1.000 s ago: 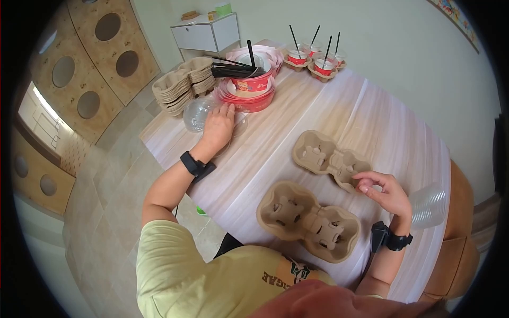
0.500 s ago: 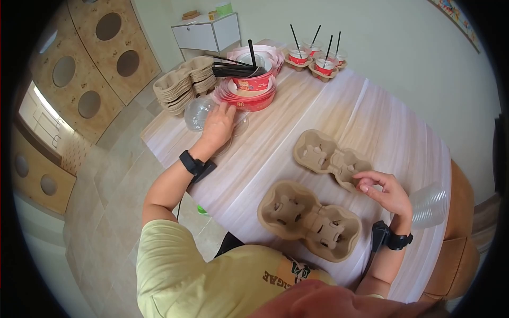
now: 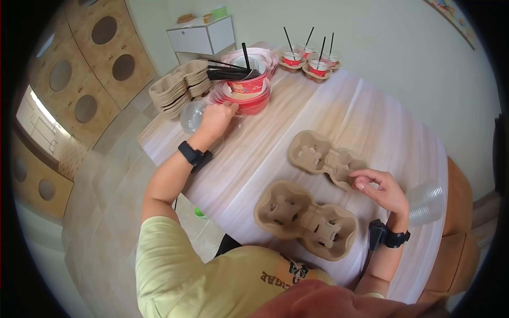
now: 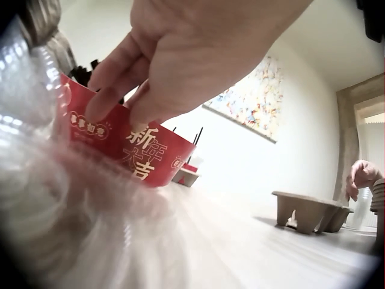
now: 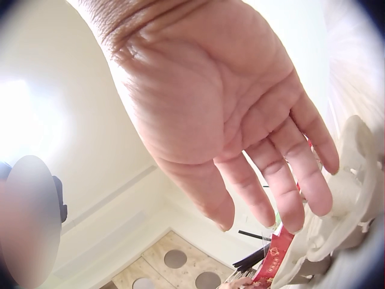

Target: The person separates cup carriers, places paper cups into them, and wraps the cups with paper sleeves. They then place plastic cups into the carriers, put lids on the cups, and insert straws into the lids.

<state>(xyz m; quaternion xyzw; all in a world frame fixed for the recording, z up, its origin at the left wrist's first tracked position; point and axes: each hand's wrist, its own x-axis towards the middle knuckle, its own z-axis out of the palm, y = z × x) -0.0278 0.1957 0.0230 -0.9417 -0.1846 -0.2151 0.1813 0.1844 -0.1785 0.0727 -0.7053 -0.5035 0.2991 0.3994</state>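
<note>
My left hand (image 3: 216, 119) is at the front of the stacked red paper cup sleeves (image 3: 253, 106), its fingertips pinching at the upper edge of a red sleeve (image 4: 150, 153) with gold lettering in the left wrist view. Clear plastic domed lids (image 3: 192, 115) lie beside and below this hand, partly hidden by it. Over the near end of a two-cup pulp carrier (image 3: 310, 151) hangs my right hand (image 3: 384, 190), fingers loosely bent with nothing in them; its palm shows bare in the right wrist view. A second two-cup carrier (image 3: 305, 220) lies closer to my body.
Black straws (image 3: 233, 73) rest over the sleeve stack. Stacked pulp carriers (image 3: 169, 95) stand at the left edge. At the back, cups with red sleeves (image 3: 318, 66) and straws sit in carriers. Clear plastic cups (image 3: 424, 204) lie nested near the right edge, by a brown chair (image 3: 453, 259).
My left hand has shifted slightly and its fingers have bent more at the red sleeves. The head view has turned a little. My right hand has stayed over the carrier.
</note>
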